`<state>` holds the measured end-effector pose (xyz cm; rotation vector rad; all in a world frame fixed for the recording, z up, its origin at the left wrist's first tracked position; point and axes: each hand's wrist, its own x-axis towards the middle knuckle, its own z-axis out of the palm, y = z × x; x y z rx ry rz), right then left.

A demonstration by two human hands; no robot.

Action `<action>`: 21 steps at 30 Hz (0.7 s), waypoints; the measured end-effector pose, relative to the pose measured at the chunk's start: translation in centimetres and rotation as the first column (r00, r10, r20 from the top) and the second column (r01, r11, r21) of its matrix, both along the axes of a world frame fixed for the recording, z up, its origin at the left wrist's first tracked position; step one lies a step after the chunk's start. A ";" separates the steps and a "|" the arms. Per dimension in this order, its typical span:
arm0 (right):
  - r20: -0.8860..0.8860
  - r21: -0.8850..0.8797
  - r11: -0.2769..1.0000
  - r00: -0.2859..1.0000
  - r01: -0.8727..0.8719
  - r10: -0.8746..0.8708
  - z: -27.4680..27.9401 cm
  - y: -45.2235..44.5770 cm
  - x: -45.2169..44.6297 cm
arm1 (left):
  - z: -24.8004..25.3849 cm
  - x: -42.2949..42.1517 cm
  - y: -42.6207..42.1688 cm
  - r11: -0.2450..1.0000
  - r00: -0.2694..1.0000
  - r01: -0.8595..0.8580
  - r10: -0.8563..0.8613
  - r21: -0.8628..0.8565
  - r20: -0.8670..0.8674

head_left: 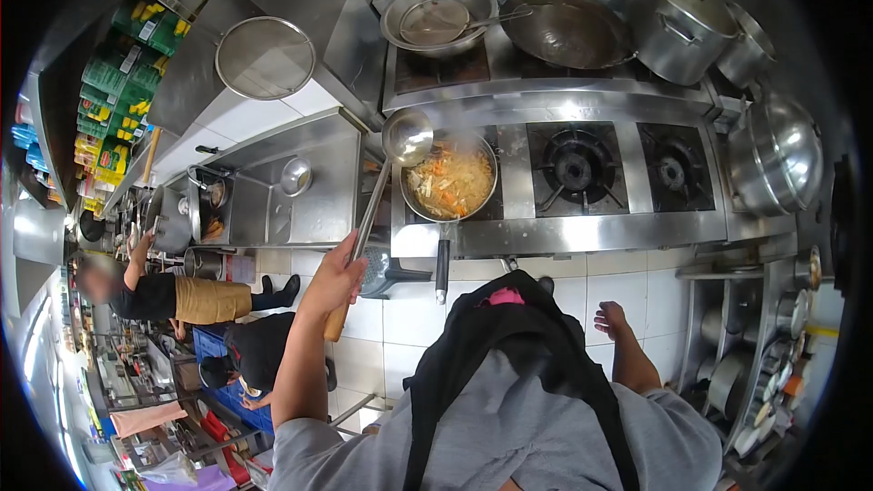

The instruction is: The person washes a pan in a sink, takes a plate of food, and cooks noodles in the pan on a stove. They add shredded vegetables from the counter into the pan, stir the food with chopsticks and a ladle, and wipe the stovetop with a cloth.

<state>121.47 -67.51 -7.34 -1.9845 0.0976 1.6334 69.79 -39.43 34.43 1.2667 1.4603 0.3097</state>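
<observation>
Ladle (407,137) hovers near the pan (444,220), its handle (336,320) clasped in your left grip (335,275); your right grip (612,319) hangs loosely half-spread.

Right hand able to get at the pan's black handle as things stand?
Likely yes: the right hand looks empty, and the black handle juts out uncovered. It would have to cross in front of the apron; the left hand grips the ladle.

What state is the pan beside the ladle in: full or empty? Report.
Not empty: orange-flecked food spreads across most of the pan; how deep it lies, I cannot tell.
</observation>
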 end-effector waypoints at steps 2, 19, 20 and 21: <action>0.011 0.015 1.000 1.000 0.000 -0.001 0.5 0.5 0.0 | 0.2 0.6 -0.1 0.999 0.999 -0.029 0.030 -0.022 0.040; 0.011 -0.078 0.997 1.000 0.000 0.001 -1.6 -3.0 2.7 | 0.0 0.4 -3.3 0.956 0.955 0.130 -0.049 0.264 -0.294; 0.027 -0.059 0.998 0.999 0.025 -0.024 -1.9 -2.8 2.9 | -0.5 0.2 -3.4 0.928 0.932 0.184 -0.060 0.324 -0.357; 0.043 -0.038 0.998 0.998 0.047 -0.046 -1.7 -2.4 2.8 | -1.0 0.1 -3.4 0.894 0.905 0.237 -0.060 0.380 -0.422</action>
